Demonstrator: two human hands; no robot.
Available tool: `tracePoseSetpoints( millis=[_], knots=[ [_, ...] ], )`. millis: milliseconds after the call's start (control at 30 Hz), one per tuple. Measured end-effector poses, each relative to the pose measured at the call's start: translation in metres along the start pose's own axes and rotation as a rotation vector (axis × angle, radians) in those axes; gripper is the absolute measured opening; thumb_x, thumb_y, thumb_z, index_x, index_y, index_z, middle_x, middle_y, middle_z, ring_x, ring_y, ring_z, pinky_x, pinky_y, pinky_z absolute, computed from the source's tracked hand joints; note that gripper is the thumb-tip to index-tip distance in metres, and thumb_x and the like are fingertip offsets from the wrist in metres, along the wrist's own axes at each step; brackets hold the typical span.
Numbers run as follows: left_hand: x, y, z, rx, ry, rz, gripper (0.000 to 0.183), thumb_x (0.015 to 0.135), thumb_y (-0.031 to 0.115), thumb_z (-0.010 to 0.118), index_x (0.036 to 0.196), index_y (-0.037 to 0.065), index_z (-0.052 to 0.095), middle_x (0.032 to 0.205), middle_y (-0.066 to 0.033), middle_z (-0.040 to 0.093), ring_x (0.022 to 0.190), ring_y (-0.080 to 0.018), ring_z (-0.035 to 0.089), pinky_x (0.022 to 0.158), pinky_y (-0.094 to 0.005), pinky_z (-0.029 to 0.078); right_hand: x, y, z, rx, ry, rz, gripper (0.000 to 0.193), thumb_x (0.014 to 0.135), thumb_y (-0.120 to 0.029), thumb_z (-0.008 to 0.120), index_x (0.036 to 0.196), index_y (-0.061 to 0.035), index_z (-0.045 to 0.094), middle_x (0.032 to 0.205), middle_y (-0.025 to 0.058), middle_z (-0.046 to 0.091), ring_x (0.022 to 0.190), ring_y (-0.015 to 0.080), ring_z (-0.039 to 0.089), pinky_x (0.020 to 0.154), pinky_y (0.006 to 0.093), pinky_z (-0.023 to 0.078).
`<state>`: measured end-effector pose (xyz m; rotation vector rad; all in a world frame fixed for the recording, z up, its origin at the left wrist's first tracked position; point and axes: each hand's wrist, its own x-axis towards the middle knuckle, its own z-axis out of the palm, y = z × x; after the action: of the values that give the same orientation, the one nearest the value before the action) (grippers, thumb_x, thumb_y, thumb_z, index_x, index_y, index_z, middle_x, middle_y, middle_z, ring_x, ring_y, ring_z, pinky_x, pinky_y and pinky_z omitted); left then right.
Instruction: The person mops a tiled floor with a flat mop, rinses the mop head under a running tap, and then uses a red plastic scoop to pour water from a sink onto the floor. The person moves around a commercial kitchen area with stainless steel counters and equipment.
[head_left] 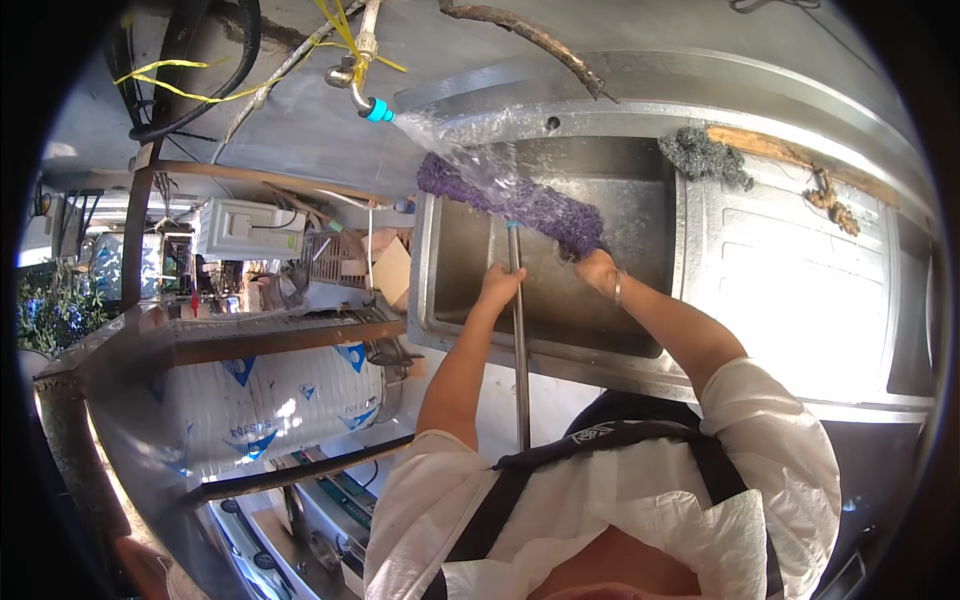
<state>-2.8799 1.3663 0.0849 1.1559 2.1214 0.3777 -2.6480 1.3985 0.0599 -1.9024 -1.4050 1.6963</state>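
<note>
Holds a purple mop head (pixel 550 212) over a metal sink (pixel 620 310), with its left end across the far left corner and water (pixel 432 135) pouring onto it from a teal tap nozzle (pixel 377 111). Clasps the metal handle (pixel 521 380) in the left hand (pixel 503 285), just below the head; clamps the head's right end in the right hand (pixel 596 270), with some fingers hidden. Seems partway through rinsing: soaks the left and middle stretch, but leaves the right end outside the main stream. Cannot tell how clean. Likely left: rinsing that end, shutting off the water.

At the sink's right edge, a grey wiry tangle (pixel 705 158) beside a wooden strip (pixel 800 163); farther right, a bright white panel (pixel 790 290). Beyond the far rim, a crooked stick (pixel 530 40); to the left, a wrapped cylinder (pixel 275 400). Shows nothing blocking the stream's path.
</note>
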Motion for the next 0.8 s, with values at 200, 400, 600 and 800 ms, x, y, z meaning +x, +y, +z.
tracePoseSetpoints(
  millis=[200,400,600,800],
  knots=[
    [-0.051,0.028,-0.013,0.04,0.028,0.032,0.055,0.075,0.025,0.071,0.115,-0.009,0.053,0.108,-0.0248,0.06,0.101,-0.031,0.059,0.089,-0.0354,0.045,-0.049,0.025,-0.045,-0.501,0.063,-0.269,0.015,0.07,-0.008,0.06,0.081,-0.0009,0.067,0.082,0.0155,0.067,0.071,0.0272,0.064,0.067,0.0349,0.05],
    [-0.102,0.077,-0.025,-0.134,-0.031,-0.04,0.062,0.08,0.024,0.07,0.126,-0.007,0.041,0.089,-0.0108,0.059,0.071,-0.0157,0.058,0.05,-0.0292,0.051,-0.151,0.067,-0.136,0.021,0.13,-0.349,0.015,0.072,-0.012,0.066,0.078,0.002,0.067,0.075,0.0166,0.066,0.069,0.0285,0.065,0.065,0.0346,0.051],
    [-0.053,0.21,-0.186,-0.289,0.433,0.245,0.04,0.088,0.031,0.058,0.1,-0.007,0.057,0.073,-0.0138,0.06,0.06,-0.021,0.058,0.057,-0.034,0.048,-0.285,0.151,-0.224,0.344,0.43,-0.275,0.025,0.084,-0.009,0.059,0.104,0.0046,0.056,0.061,0.0038,0.052,0.054,0.0094,0.046,0.049,0.026,0.039],
    [-0.005,0.347,-0.286,-0.024,0.703,0.248,0.062,0.091,0.046,0.041,0.109,-0.012,0.055,0.116,-0.0296,0.055,0.106,-0.042,0.054,0.088,-0.0466,0.044,-0.366,0.338,-0.217,0.703,0.914,0.137,0.02,0.085,-0.01,0.056,0.102,0.0006,0.057,0.068,0.0016,0.053,0.049,0.0065,0.044,0.043,0.0223,0.036]
  ],
)
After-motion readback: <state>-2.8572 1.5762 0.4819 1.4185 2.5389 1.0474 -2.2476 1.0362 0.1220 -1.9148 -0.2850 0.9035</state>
